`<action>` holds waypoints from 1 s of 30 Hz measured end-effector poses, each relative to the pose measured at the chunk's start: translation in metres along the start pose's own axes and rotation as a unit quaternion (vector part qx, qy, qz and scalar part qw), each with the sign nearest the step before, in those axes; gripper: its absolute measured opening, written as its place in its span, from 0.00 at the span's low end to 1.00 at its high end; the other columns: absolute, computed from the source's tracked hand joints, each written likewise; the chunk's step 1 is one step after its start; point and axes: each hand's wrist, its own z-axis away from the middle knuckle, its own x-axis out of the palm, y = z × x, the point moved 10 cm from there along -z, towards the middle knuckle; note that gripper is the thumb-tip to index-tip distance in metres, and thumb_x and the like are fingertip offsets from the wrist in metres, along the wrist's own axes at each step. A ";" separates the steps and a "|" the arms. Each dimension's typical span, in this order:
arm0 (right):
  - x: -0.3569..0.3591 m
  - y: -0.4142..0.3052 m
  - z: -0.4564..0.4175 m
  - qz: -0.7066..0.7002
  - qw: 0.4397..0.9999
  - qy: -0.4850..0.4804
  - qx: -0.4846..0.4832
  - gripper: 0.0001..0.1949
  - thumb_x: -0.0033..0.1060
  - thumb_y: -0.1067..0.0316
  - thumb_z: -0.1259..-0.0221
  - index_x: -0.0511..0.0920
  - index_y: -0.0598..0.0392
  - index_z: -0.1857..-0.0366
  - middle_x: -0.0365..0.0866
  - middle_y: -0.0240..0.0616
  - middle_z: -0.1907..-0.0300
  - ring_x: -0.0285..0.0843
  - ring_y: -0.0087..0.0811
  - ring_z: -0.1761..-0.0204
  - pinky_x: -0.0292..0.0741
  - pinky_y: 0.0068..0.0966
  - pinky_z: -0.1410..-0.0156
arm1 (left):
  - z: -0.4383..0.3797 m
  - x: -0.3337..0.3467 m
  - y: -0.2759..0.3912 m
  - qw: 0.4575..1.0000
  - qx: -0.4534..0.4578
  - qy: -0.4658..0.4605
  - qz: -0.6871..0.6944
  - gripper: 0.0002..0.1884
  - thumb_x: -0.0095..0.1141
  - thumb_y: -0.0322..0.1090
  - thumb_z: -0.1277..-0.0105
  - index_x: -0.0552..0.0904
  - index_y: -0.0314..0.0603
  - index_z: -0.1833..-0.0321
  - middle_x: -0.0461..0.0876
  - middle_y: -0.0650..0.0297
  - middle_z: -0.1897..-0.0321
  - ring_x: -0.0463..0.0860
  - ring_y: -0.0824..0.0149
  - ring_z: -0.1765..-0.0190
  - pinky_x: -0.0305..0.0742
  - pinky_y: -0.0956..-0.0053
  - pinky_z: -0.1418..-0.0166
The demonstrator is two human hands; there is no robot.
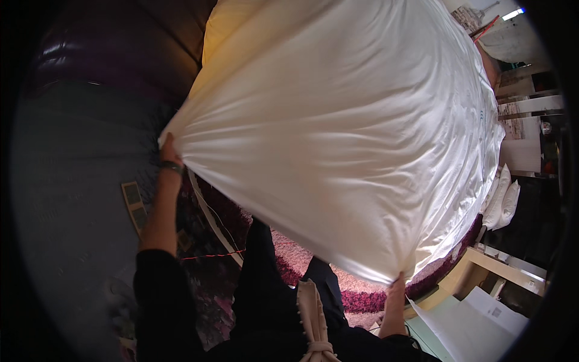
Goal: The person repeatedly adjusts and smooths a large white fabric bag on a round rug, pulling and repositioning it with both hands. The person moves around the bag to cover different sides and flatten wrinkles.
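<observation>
A large white cloth (316,126), which looks like a bed sheet or duvet cover, spreads out in front of me, pulled taut with creases fanning from both grips. My left hand (169,149), with a dark band on its wrist, is closed on the cloth's edge at the left. Lower on the right, my right hand (396,284) grips another part of the same edge. Between my hands the near edge runs slantwise above my legs. What lies under the cloth is hidden, and its far end leaves the view at the top.
A dark leather-like sofa (113,50) stands at upper left. Underfoot lies a pink and purple shaggy rug (362,301), and a red cord (212,255) crosses low on the left. White pillows (501,201) are at the right, above a wooden furniture piece (506,271) with papers (475,321) nearby.
</observation>
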 end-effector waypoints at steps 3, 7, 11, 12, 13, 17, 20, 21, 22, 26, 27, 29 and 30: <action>-0.051 0.078 -0.021 0.023 0.997 0.076 0.018 0.24 0.47 0.51 0.33 0.65 0.56 0.40 0.75 0.41 0.47 0.75 0.36 0.49 0.75 0.33 0.43 | 0.015 0.003 0.051 0.999 0.002 -0.029 -0.040 0.22 0.54 0.44 0.35 0.72 0.41 0.42 0.77 0.56 0.47 0.78 0.56 0.47 0.74 0.59 0.43; -0.008 0.103 -0.005 0.124 0.979 0.145 0.073 0.27 0.49 0.48 0.36 0.66 0.56 0.41 0.75 0.41 0.48 0.75 0.39 0.52 0.76 0.36 0.50 | 0.029 -0.017 0.028 0.985 -0.150 -0.030 -0.082 0.24 0.53 0.47 0.34 0.71 0.39 0.41 0.77 0.56 0.46 0.77 0.55 0.45 0.72 0.58 0.40; -0.081 0.075 -0.069 0.165 0.978 0.120 0.048 0.32 0.50 0.42 0.41 0.63 0.52 0.37 0.73 0.44 0.46 0.74 0.45 0.49 0.74 0.44 0.47 | 0.031 -0.077 -0.079 0.936 -0.298 0.045 -0.184 0.20 0.59 0.39 0.37 0.74 0.44 0.44 0.76 0.58 0.46 0.75 0.58 0.43 0.72 0.58 0.40; -0.073 0.075 -0.070 0.215 0.966 0.131 0.063 0.32 0.50 0.42 0.41 0.63 0.52 0.37 0.73 0.44 0.45 0.74 0.45 0.48 0.74 0.44 0.46 | 0.027 -0.106 -0.083 0.870 -0.337 0.112 -0.342 0.22 0.61 0.37 0.40 0.73 0.49 0.42 0.74 0.58 0.45 0.74 0.58 0.43 0.73 0.57 0.44; -0.065 0.066 -0.063 0.245 0.954 0.159 0.065 0.32 0.50 0.42 0.41 0.63 0.52 0.37 0.73 0.45 0.45 0.74 0.45 0.48 0.73 0.44 0.46 | 0.019 -0.112 -0.070 0.827 -0.274 0.112 -0.478 0.28 0.61 0.36 0.42 0.69 0.49 0.37 0.73 0.56 0.44 0.73 0.58 0.44 0.73 0.54 0.48; -0.054 0.017 -0.035 0.360 0.897 0.249 0.056 0.32 0.51 0.43 0.41 0.63 0.51 0.37 0.72 0.45 0.44 0.73 0.46 0.47 0.73 0.44 0.45 | -0.050 -0.118 -0.024 0.859 0.042 0.185 -0.475 0.31 0.56 0.38 0.40 0.63 0.39 0.34 0.69 0.50 0.40 0.71 0.54 0.41 0.68 0.60 0.41; -0.042 -0.020 -0.008 0.471 0.810 0.349 0.024 0.32 0.51 0.43 0.41 0.63 0.51 0.37 0.71 0.46 0.43 0.73 0.47 0.46 0.73 0.44 0.44 | -0.074 -0.077 0.005 0.875 0.096 0.151 -0.451 0.30 0.53 0.38 0.39 0.62 0.37 0.34 0.68 0.48 0.38 0.68 0.52 0.37 0.63 0.65 0.35; -0.024 -0.032 0.001 0.508 0.776 0.373 -0.010 0.32 0.51 0.43 0.42 0.63 0.51 0.37 0.71 0.46 0.43 0.73 0.47 0.46 0.72 0.45 0.43 | -0.086 -0.071 0.011 0.868 0.118 0.140 -0.461 0.31 0.53 0.38 0.39 0.62 0.37 0.33 0.67 0.48 0.37 0.68 0.53 0.36 0.62 0.66 0.34; 0.006 -0.039 0.010 0.543 0.749 0.375 -0.061 0.32 0.51 0.43 0.42 0.63 0.51 0.37 0.71 0.46 0.43 0.73 0.48 0.45 0.72 0.45 0.43 | -0.098 -0.062 0.018 0.861 0.141 0.127 -0.472 0.31 0.54 0.38 0.39 0.61 0.38 0.33 0.67 0.49 0.37 0.68 0.53 0.36 0.62 0.67 0.34; 0.220 -0.050 0.053 0.553 0.633 0.087 -0.534 0.27 0.60 0.64 0.43 0.64 0.59 0.40 0.64 0.54 0.40 0.62 0.53 0.38 0.62 0.47 0.36 | -0.142 -0.004 0.013 0.804 0.164 -0.009 -0.571 0.33 0.55 0.38 0.40 0.61 0.40 0.32 0.63 0.48 0.35 0.65 0.53 0.34 0.60 0.67 0.32; 0.278 -0.042 0.072 0.562 0.610 0.034 -0.557 0.25 0.59 0.66 0.42 0.65 0.59 0.41 0.63 0.56 0.39 0.60 0.53 0.37 0.59 0.46 0.34 | -0.147 0.015 0.014 0.791 0.187 -0.041 -0.581 0.33 0.56 0.39 0.41 0.61 0.40 0.33 0.63 0.48 0.34 0.64 0.52 0.34 0.59 0.67 0.31; 0.373 -0.032 0.103 0.534 0.639 -0.058 -0.551 0.26 0.58 0.67 0.42 0.64 0.58 0.40 0.61 0.53 0.38 0.55 0.52 0.34 0.55 0.46 0.31 | -0.152 0.043 0.004 0.772 0.203 -0.083 -0.597 0.34 0.58 0.40 0.43 0.62 0.40 0.33 0.63 0.47 0.34 0.64 0.53 0.33 0.58 0.67 0.31; 0.411 -0.026 0.116 0.537 0.632 -0.080 -0.552 0.25 0.57 0.66 0.42 0.64 0.58 0.40 0.61 0.52 0.37 0.54 0.51 0.33 0.54 0.45 0.31 | -0.158 0.048 -0.001 0.766 0.198 -0.091 -0.605 0.35 0.59 0.40 0.44 0.62 0.40 0.34 0.63 0.47 0.35 0.64 0.53 0.33 0.58 0.67 0.31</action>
